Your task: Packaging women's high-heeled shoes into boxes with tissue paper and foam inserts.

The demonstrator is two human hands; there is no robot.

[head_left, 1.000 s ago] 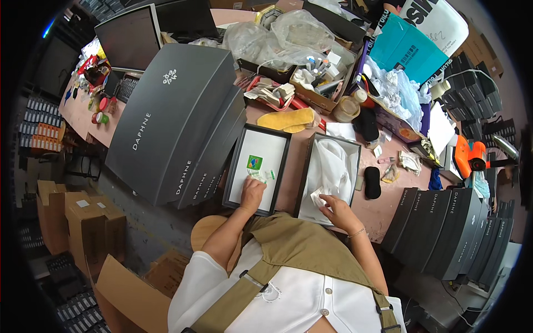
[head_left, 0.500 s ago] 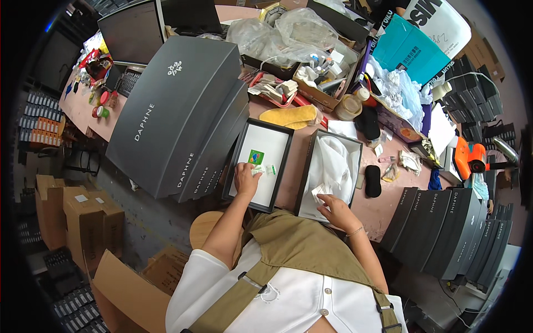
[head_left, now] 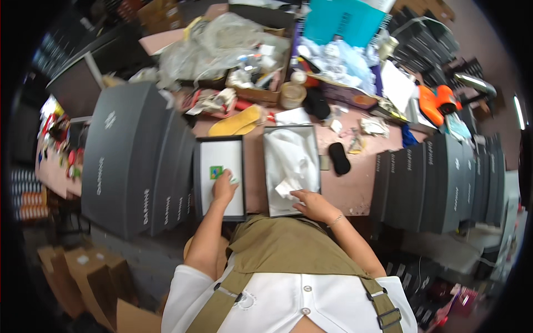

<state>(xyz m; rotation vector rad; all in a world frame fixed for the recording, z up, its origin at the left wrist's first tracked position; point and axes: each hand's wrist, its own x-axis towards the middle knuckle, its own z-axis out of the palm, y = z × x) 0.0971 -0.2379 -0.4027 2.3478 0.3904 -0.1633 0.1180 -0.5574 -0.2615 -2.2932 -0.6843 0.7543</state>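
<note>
Two open dark boxes lie side by side on the pinkish table in front of me. The left one, a box lid (head_left: 197, 177) with a white inside, holds a small green card (head_left: 216, 172). My left hand (head_left: 224, 188) rests inside it, fingertips touching the card's right side. The right box (head_left: 317, 166) is lined with white tissue paper (head_left: 288, 158). My right hand (head_left: 312, 203) lies at its near edge, pinching a fold of that paper.
Grey boxes are stacked at left (head_left: 130, 161) and stood in a row at right (head_left: 438, 177). A yellow insole (head_left: 236, 122), a black pouch (head_left: 339, 158), a tape roll (head_left: 292, 95), plastic bags and clutter fill the table's far side. Cardboard cartons (head_left: 83, 277) stand lower left.
The head view has shifted, so the boxes sit more centred. My left hand stays on the card in the lid; my right hand keeps its hold on the tissue paper.
</note>
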